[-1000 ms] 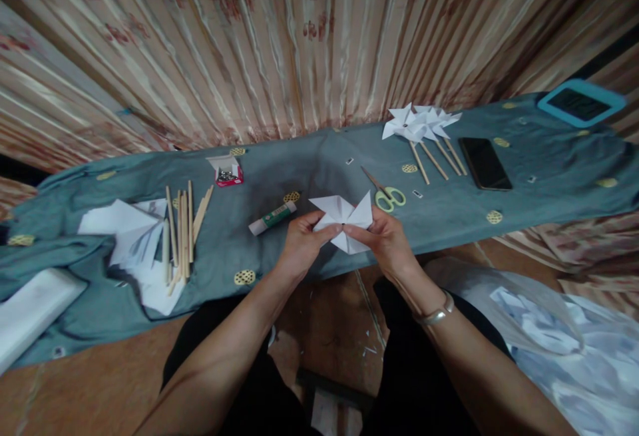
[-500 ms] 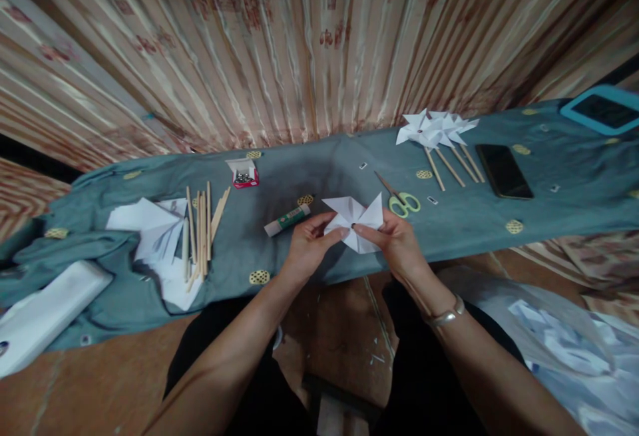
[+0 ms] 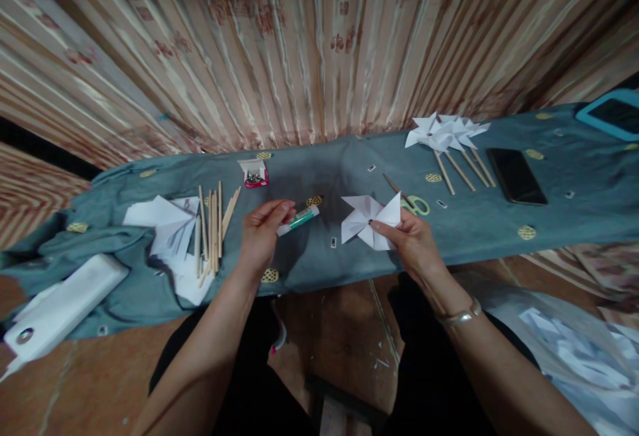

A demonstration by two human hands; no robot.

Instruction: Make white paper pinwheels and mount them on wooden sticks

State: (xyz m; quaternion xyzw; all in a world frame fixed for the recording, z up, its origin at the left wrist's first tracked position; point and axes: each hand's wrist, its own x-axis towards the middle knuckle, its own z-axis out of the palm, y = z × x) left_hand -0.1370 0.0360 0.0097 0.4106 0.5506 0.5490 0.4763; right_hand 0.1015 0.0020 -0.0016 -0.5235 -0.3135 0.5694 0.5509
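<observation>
My right hand (image 3: 414, 239) pinches a white folded paper pinwheel (image 3: 363, 223), its thumb by the small dark dot at the centre. Apart from it, my left hand (image 3: 264, 226) hovers over the cloth with curled fingers and thumb pressed together; whether anything sits between them is hidden. Just beyond those fingertips lies a green and white glue stick (image 3: 303, 217), partly covered by the hand. Green-handled scissors (image 3: 417, 206) lie behind my right hand, partly hidden. Left of my left hand are several wooden sticks (image 3: 213, 229), and a small red box of metal pins (image 3: 255, 175) stands open behind.
Finished pinwheels on sticks (image 3: 444, 133) lie at the back right beside a black phone (image 3: 516, 175). A blue-framed tablet (image 3: 612, 113) is at the far right. White paper sheets (image 3: 172, 226) and a white box-like object (image 3: 70, 309) occupy the left. A plastic bag of paper (image 3: 574, 349) is low right.
My left hand has let go of the pinwheel and moved left to beside the glue stick. My right hand still holds the pinwheel. The view has shifted slightly.
</observation>
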